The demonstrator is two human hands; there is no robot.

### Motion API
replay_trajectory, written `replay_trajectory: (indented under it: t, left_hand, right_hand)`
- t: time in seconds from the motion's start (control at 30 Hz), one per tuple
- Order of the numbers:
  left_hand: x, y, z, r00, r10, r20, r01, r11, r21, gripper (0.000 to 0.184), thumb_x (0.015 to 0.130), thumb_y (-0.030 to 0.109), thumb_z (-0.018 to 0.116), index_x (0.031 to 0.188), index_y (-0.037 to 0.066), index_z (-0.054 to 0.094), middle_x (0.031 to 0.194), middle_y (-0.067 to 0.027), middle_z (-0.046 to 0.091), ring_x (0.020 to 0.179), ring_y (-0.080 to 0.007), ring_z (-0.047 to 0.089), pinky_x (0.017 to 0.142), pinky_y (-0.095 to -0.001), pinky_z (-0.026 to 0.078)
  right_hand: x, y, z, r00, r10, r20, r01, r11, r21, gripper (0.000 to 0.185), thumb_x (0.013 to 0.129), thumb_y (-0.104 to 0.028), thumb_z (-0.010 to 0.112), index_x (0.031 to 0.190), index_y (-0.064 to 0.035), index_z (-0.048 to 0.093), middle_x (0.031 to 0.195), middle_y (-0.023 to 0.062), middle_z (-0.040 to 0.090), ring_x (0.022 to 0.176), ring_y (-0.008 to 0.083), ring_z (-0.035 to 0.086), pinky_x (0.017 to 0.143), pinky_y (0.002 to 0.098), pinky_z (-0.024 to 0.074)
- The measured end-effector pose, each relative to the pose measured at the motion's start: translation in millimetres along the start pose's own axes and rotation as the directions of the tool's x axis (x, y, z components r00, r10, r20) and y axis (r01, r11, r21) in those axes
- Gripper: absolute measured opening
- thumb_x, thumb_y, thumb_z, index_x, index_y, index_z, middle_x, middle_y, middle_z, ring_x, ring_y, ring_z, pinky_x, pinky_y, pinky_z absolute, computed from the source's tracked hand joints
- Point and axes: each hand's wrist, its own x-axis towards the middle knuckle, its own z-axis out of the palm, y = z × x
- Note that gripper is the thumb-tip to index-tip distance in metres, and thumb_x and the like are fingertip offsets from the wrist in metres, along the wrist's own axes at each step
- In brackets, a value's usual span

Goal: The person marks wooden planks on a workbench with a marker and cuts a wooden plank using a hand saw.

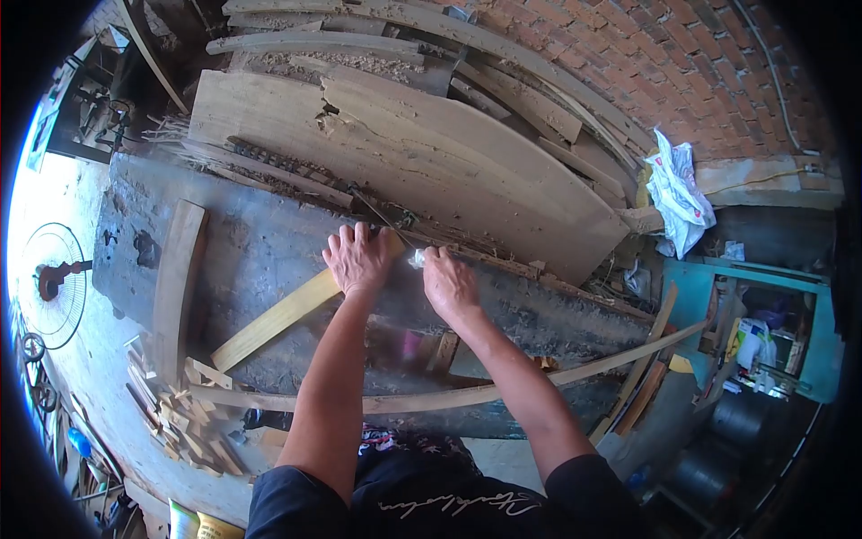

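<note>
My left hand [356, 259] presses down on the upper end of a pale wooden board [278, 316], its fingers curled over it. This board lies at a slant on the dark, worn workbench [260, 242]. Just right of the board's end, my right hand [452, 284] is closed around a thin tool with a white grip [417, 259]. A slender dark line runs from the grip up and left past the board's end; whether it is a saw blade or a rod I cannot tell.
Behind the bench lean large wooden panels [404, 153]. A curved wooden strip [449, 398] crosses the near side. Another curved board [180, 278] lies left, above wood offcuts [184, 418]. A fan [52, 283] stands far left; a teal cabinet frame [813, 341] and white plastic bag [678, 193] are right.
</note>
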Motion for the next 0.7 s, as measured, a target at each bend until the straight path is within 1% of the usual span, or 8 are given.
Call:
replay_trajectory:
  t: [0.13, 0.27, 0.33, 0.4, 0.43, 0.57, 0.63, 0.7]
  left_hand:
    - [1.0, -3.5, -1.3, 1.000, -0.007, 0.012, 0.007, 1.000, 0.008, 0.038, 0.085, 0.048, 0.054, 0.094, 0.012, 0.060, 0.097, -0.0089, 0.055, 0.095, -0.0293, 0.049, 0.081, -0.0429, 0.035]
    - [-0.7, -5.4, 4.1, 0.999, 0.034, -0.037, -0.035, 0.999, -0.005, 0.035, 0.087, 0.047, 0.051, 0.092, 0.012, 0.056, 0.093, -0.0104, 0.053, 0.093, -0.0308, 0.049, 0.079, -0.0438, 0.036]
    - [-0.3, -4.6, 3.0, 0.999, 0.027, -0.036, -0.027, 1.000, -0.001, 0.035, 0.088, 0.047, 0.051, 0.092, 0.012, 0.056, 0.093, -0.0104, 0.053, 0.093, -0.0309, 0.049, 0.079, -0.0438, 0.036]
    - [-2.5, -3.3, 3.3, 0.999, 0.025, -0.031, -0.025, 1.000, 0.002, 0.035, 0.088, 0.047, 0.051, 0.092, 0.012, 0.056, 0.093, -0.0104, 0.053, 0.093, -0.0310, 0.049, 0.079, -0.0438, 0.036]
    - [-3.1, -3.1, 3.6, 0.999, 0.027, -0.039, -0.027, 1.000, 0.001, 0.036, 0.088, 0.047, 0.051, 0.091, 0.012, 0.057, 0.093, -0.0103, 0.053, 0.093, -0.0309, 0.049, 0.079, -0.0438, 0.036]
    - [0.0, -2.9, 1.9, 0.999, 0.020, -0.025, -0.020, 1.000, 0.008, 0.037, 0.087, 0.048, 0.051, 0.091, 0.013, 0.057, 0.093, -0.0100, 0.053, 0.093, -0.0305, 0.049, 0.078, -0.0437, 0.036]
    - [-1.6, -3.5, 2.1, 1.000, 0.016, -0.011, -0.016, 1.000, 0.003, 0.037, 0.087, 0.049, 0.051, 0.091, 0.013, 0.058, 0.094, -0.0095, 0.053, 0.093, -0.0303, 0.049, 0.078, -0.0437, 0.036]
    - [0.7, -2.3, 0.3, 1.000, 0.013, -0.010, -0.013, 1.000, -0.001, 0.036, 0.087, 0.049, 0.051, 0.091, 0.014, 0.058, 0.095, -0.0090, 0.053, 0.093, -0.0302, 0.049, 0.078, -0.0437, 0.036]
  right_hand:
    - [-0.9, -15.9, -9.2, 0.995, 0.087, -0.057, -0.081, 0.991, 0.107, 0.012, 0.092, -0.013, 0.045, 0.093, -0.0030, 0.051, 0.092, 0.0198, 0.061, 0.077, 0.0372, 0.066, 0.064, 0.0454, 0.0546]
    - [-8.5, -16.2, -12.5, 0.999, 0.038, 0.010, -0.038, 0.999, -0.002, 0.011, 0.091, -0.013, 0.046, 0.091, -0.0034, 0.050, 0.089, 0.0186, 0.060, 0.078, 0.0356, 0.066, 0.065, 0.0451, 0.0551]
    - [-5.6, -18.2, -16.2, 0.997, 0.076, 0.022, -0.074, 0.993, -0.096, 0.011, 0.091, -0.011, 0.045, 0.094, -0.0029, 0.051, 0.093, 0.0194, 0.061, 0.079, 0.0354, 0.066, 0.068, 0.0446, 0.0555]
    - [7.3, -2.7, 2.6, 0.990, 0.142, 0.008, -0.138, 0.974, -0.181, 0.014, 0.087, -0.007, 0.049, 0.099, -0.0023, 0.056, 0.095, 0.0180, 0.061, 0.080, 0.0321, 0.067, 0.066, 0.0415, 0.0566]
    - [14.7, 5.8, 1.5, 0.983, 0.179, 0.050, -0.168, 0.972, -0.165, 0.017, 0.088, -0.007, 0.048, 0.100, -0.0014, 0.058, 0.097, 0.0191, 0.061, 0.081, 0.0325, 0.067, 0.066, 0.0409, 0.0565]
    - [1.4, 5.5, -7.2, 0.986, 0.168, 0.016, -0.168, 0.986, 0.001, 0.015, 0.089, -0.011, 0.048, 0.099, -0.0017, 0.054, 0.097, 0.0201, 0.061, 0.081, 0.0361, 0.066, 0.069, 0.0446, 0.0551]
    - [-6.9, -3.6, -11.5, 0.988, 0.157, 0.007, -0.156, 0.975, 0.158, 0.015, 0.087, -0.014, 0.053, 0.096, -0.0027, 0.052, 0.094, 0.0186, 0.062, 0.081, 0.0385, 0.063, 0.071, 0.0484, 0.0519]
    - [-7.9, 0.5, -3.7, 0.988, 0.153, -0.008, -0.150, 0.975, 0.165, 0.016, 0.087, -0.016, 0.053, 0.098, -0.0031, 0.051, 0.096, 0.0186, 0.062, 0.081, 0.0383, 0.064, 0.070, 0.0482, 0.0524]
